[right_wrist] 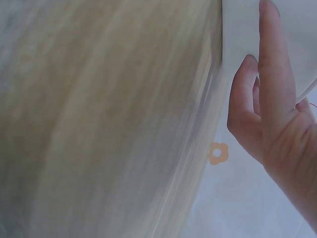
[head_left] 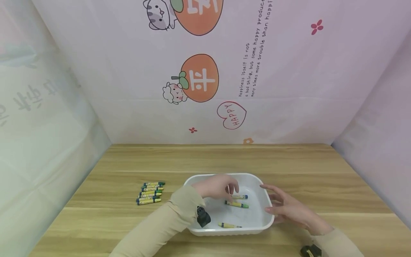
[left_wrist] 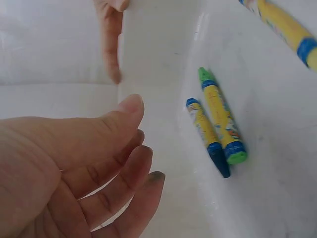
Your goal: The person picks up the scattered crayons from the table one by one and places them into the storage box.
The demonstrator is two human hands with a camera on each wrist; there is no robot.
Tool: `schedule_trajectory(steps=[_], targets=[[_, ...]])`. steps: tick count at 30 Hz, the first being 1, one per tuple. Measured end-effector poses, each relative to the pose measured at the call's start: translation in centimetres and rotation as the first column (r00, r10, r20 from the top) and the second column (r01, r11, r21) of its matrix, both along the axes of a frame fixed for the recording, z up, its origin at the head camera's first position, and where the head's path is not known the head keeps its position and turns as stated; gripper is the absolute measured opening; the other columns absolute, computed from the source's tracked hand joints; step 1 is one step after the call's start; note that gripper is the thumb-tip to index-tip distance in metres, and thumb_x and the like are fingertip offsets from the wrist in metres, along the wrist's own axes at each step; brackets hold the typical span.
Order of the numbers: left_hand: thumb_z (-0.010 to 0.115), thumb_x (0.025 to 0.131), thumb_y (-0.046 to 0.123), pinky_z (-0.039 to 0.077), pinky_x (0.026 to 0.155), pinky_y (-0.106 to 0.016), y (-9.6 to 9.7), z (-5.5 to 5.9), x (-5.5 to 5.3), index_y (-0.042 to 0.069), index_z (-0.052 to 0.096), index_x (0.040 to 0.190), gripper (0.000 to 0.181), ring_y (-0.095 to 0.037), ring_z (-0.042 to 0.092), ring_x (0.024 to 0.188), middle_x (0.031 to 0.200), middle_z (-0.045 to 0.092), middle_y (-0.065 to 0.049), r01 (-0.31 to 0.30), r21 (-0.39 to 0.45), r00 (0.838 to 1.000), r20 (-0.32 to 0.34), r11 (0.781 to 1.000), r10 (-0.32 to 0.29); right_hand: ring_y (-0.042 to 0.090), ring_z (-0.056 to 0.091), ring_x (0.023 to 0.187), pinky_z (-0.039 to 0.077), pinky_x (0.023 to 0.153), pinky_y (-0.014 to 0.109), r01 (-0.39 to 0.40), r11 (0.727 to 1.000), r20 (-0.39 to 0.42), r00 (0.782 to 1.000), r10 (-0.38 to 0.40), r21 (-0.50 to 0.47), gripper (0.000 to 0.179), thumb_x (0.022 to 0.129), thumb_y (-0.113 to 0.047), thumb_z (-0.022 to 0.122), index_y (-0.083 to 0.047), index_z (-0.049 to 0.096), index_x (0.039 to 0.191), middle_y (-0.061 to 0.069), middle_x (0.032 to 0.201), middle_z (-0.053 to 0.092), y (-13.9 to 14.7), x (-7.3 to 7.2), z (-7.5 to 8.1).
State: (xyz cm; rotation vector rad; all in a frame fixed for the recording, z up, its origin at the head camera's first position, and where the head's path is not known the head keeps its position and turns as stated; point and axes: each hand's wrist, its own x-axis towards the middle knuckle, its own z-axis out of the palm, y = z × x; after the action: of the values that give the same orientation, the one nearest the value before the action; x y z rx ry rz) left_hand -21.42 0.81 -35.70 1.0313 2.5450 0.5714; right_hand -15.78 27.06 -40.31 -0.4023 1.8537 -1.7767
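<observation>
Status: partway, judged from the layout. A row of crayons (head_left: 150, 194), about seven, lies side by side on the wooden table (head_left: 96, 217), left of the white tray (head_left: 228, 232). This ordered group appears to be the completed portion. Three loose crayons lie on the tray floor and appear to be the outstanding portion: a dark-blue crayon (left_wrist: 208, 133), a green crayon (left_wrist: 219, 114) and a yellow crayon (head_left: 227, 225). The first two lie nearly parallel, close beside each other; the third lies apart, near the front wall.

Left hand (head_left: 218, 186): positioned above the tray interior. The fingers are loosely curved, with a visible gap between thumb and fingertips. Nothing is held. In the left wrist view, the dark-blue crayon is the nearer of the pair to the fingertips, with the green crayon just beyond it; neither lies between thumb and fingers. The yellow crayon is well apart from the fingertips.

Right hand (head_left: 290, 210): located at the tray's right wall. The thumb and index finger are extended and spread along the rim; the other fingers are partly hidden. No crayon is held. The contact appears to steady the tray; the pressure applied cannot be determined.
</observation>
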Motion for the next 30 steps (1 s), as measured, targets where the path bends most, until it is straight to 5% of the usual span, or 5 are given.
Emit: schedule_trajectory(steps=[7, 16, 30], targets=[[0.075, 0.082, 0.015, 0.046, 0.069, -0.016, -1.0, 1.2, -0.1, 0.011, 0.066, 0.103, 0.023, -0.005, 0.056, 0.080, 0.095, 0.067, -0.001, 0.012, 0.035, 1.000, -0.018, 0.999, -0.011, 0.028, 0.060, 0.104, 0.052, 0.080, 0.054, -0.003, 1.000, 0.006, 1.000, 0.004, -0.007, 0.081, 0.089, -0.004, 0.061, -0.004, 0.005, 0.147, 0.046, 0.135, 0.011, -0.1, 0.0, 0.1], [0.073, 0.082, 0.008, 0.048, 0.075, -0.019, -3.4, 2.3, 0.3, 0.005, 0.066, 0.103, 0.023, -0.012, 0.060, 0.086, 0.099, 0.067, -0.010, -0.014, 0.133, 0.999, 0.048, 0.991, 0.007, 0.028, 0.061, 0.104, 0.052, 0.081, 0.054, 0.000, 1.000, 0.011, 1.000, 0.000, -0.008, 0.084, 0.088, -0.003, 0.061, -0.002, 0.001, 0.146, 0.046, 0.136, 0.011, -0.2, 0.1, 0.3], [0.074, 0.081, 0.008, 0.050, 0.075, -0.022, -7.3, 3.2, 0.7, 0.010, 0.066, 0.105, 0.025, -0.011, 0.060, 0.086, 0.099, 0.065, -0.004, -0.059, 0.161, 0.998, 0.026, 0.985, 0.055, 0.028, 0.061, 0.102, 0.053, 0.079, 0.053, 0.010, 1.000, -0.007, 1.000, -0.009, 0.027, 0.085, 0.088, -0.005, 0.063, 0.000, 0.001, 0.146, 0.047, 0.134, 0.014, -0.3, 0.2, 0.4]])
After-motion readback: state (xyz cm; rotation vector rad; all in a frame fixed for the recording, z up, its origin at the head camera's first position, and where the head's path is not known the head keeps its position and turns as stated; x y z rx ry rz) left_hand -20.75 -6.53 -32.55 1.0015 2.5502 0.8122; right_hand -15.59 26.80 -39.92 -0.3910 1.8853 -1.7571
